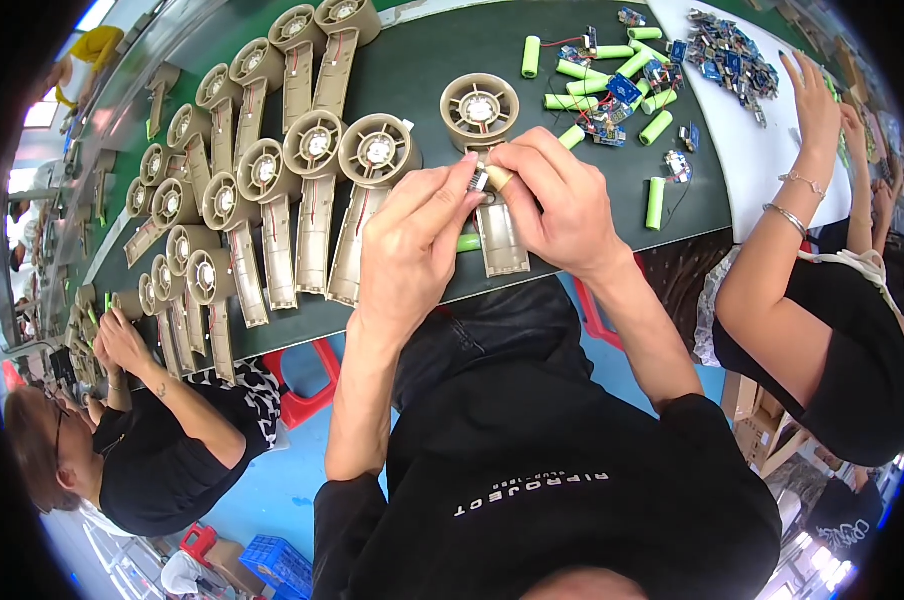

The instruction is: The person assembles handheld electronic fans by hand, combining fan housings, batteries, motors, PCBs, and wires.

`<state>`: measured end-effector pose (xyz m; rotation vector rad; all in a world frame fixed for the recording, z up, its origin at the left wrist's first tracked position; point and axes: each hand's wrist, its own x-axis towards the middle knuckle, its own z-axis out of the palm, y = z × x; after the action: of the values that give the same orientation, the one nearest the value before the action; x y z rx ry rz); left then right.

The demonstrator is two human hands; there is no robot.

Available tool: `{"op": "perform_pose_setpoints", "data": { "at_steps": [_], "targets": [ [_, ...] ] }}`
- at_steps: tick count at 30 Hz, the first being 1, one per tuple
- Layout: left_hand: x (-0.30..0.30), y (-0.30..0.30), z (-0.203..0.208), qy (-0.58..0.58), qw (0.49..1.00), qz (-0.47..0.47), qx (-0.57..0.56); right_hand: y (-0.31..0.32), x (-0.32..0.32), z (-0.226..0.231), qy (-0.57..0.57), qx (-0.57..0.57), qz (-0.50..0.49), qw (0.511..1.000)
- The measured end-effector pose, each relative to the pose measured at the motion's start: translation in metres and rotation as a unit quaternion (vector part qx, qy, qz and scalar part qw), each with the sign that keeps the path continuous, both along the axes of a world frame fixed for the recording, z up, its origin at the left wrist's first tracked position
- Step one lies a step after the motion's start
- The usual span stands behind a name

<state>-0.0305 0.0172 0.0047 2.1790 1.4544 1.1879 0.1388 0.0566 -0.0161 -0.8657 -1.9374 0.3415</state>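
In front of me lies a beige handheld fan shell (480, 108), its round fan head away from me and its opened handle (502, 240) toward me. Above that handle, my left hand (412, 240) pinches a small dark-and-silver part (479, 180), perhaps a circuit board. My right hand (562, 205) meets it from the other side, its fingers closed at the same part. A pale beige cover or piece shows at the right fingertips. Beside the handle, partly hidden by my left hand, is a green battery cell (468, 243).
Rows of similar fan shells (317, 150) cover the dark green table (422, 60) at left. Several green cells (655, 203) with wired blue boards lie at right. A pile of boards (732, 60) sits on a white sheet. Co-workers work at left and right; red stools (310, 385) stand below.
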Motion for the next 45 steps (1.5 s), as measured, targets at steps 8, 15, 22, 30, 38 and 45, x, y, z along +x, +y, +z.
{"op": "perform_pose_setpoints", "data": {
  "at_steps": [8,15,22,30,38,45],
  "targets": [
    [0.024,-0.011,-0.005,-0.114,0.989,0.06,-0.073,0.003,-0.001,0.004,0.006,-0.056,0.0,0.998],
    [0.005,0.001,0.071,-0.173,0.956,0.076,-0.224,0.029,0.036,0.032,0.049,-0.105,-0.204,0.972],
    [-0.135,0.181,0.1,0.143,0.956,0.251,-0.042,0.041,0.077,0.029,-0.125,-0.093,-0.278,0.948],
    [-0.273,0.306,0.002,0.191,0.94,0.268,-0.087,0.042,0.076,0.04,-0.009,-0.223,-0.262,0.939],
    [-0.219,0.338,0.022,0.306,0.906,0.277,-0.095,0.044,0.086,0.048,0.124,-0.28,-0.237,0.922],
    [-0.153,0.34,0.018,0.29,0.891,0.287,-0.197,0.048,0.078,0.067,0.505,-0.269,0.001,0.82]
  ]
}}
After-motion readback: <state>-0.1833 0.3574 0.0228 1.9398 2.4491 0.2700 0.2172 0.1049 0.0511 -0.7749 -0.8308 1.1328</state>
